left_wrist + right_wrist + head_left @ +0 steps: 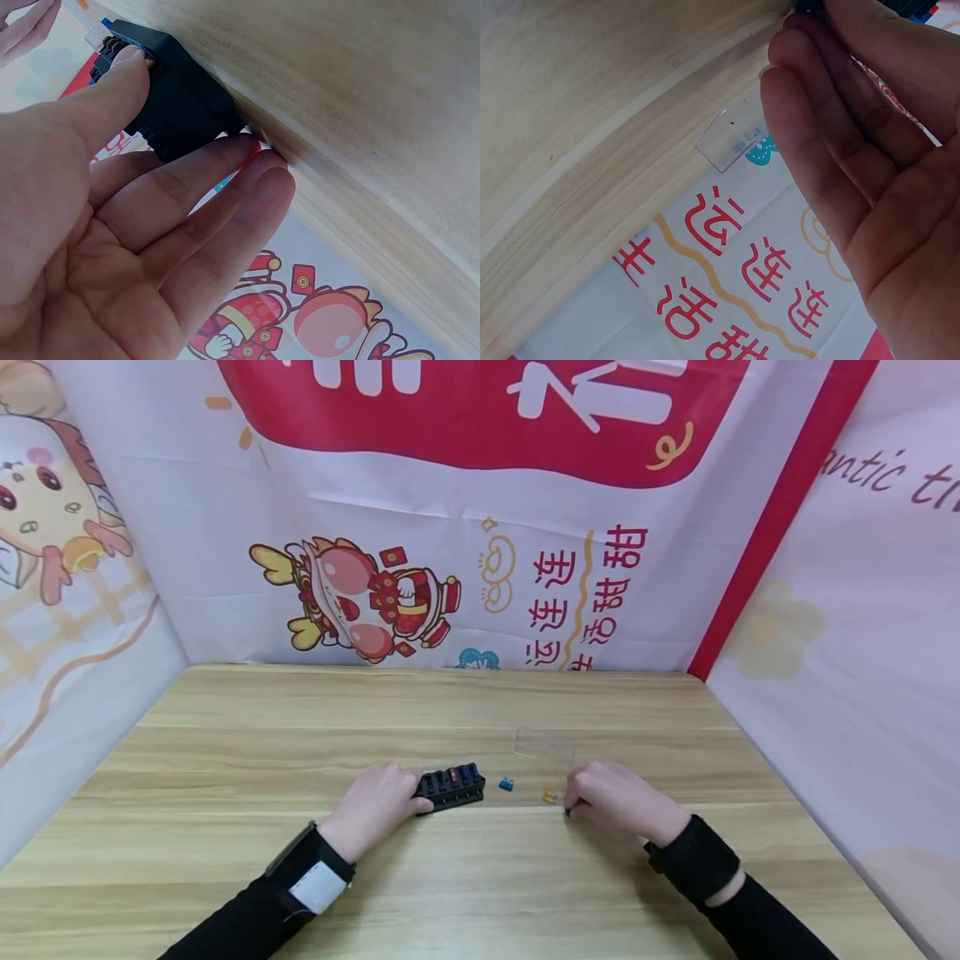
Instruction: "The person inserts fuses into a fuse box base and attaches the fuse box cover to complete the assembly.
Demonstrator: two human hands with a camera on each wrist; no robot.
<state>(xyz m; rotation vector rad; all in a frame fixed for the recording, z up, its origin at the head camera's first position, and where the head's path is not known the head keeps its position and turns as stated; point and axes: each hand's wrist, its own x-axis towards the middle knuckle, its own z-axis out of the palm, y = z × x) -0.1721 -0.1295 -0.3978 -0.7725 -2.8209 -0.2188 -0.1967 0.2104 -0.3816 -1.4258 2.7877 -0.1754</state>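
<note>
A black fuse box [452, 787] lies on the table, a row of slots along its top with a red fuse and dark blue ones in some of them. My left hand [380, 806] grips its left end; in the left wrist view the thumb presses its top face [176, 97] from one side. To the right, my right hand [615, 797] pinches a small dark blade fuse [567, 812] at the table surface, mostly hidden by the fingertips. Between the hands lie a blue blade fuse [506, 784] and an orange blade fuse [550, 796], the latter just left of the right fingertips.
Behind the loose fuses a clear plastic cover [544, 745] lies flat on the wooden table [360, 710]. Printed cloth [420, 493] hangs along the back and both sides of the table.
</note>
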